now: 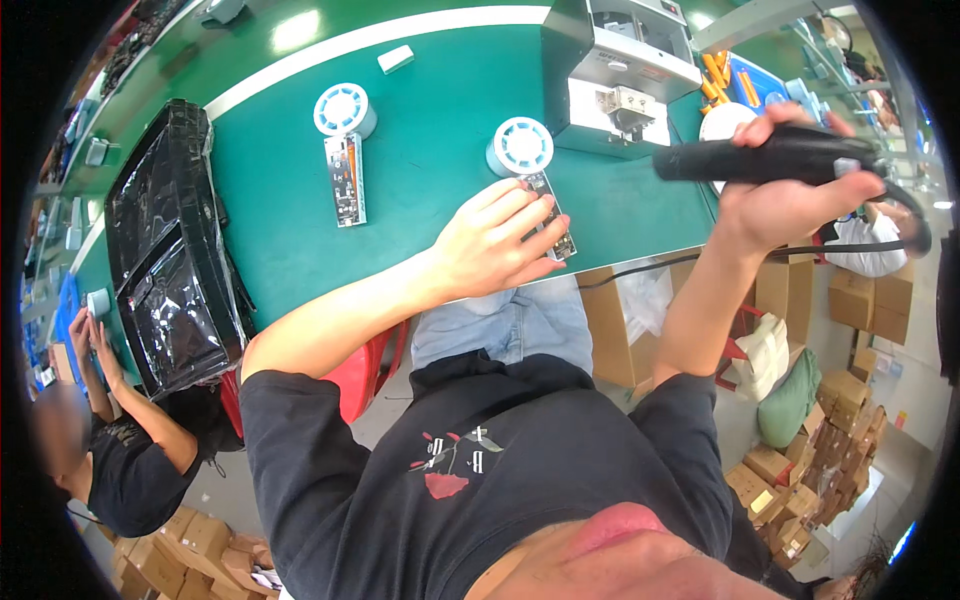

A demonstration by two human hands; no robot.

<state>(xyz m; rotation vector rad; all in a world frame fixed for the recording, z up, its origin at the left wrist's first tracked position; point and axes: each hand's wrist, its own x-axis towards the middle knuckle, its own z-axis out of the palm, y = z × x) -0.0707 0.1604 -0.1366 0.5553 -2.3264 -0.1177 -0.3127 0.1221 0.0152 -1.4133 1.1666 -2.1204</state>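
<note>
My left hand (500, 232) rests over a long circuit board (565, 247) near the table's front edge, fingers curled onto it and covering its middle. The board's far end meets a light blue, round, spoked part (522, 147). Raised at the right, my right hand (775, 205) is wrapped around a thick black corded hand tool (725, 162). Its cable leaves the end by my thumb and loops down; whether it has a fine tip I cannot tell. Farther left lies a second circuit board (346, 190) with a similar round blue part (342, 108).
A grey machine (620, 85) stands at the back, right of centre. A small white block (396, 59) lies at the back. A plastic-wrapped black case (170, 250) borders the left. Orange-handled tools (715, 80) sit at the far right. A co-worker (130, 440) works at the left.
</note>
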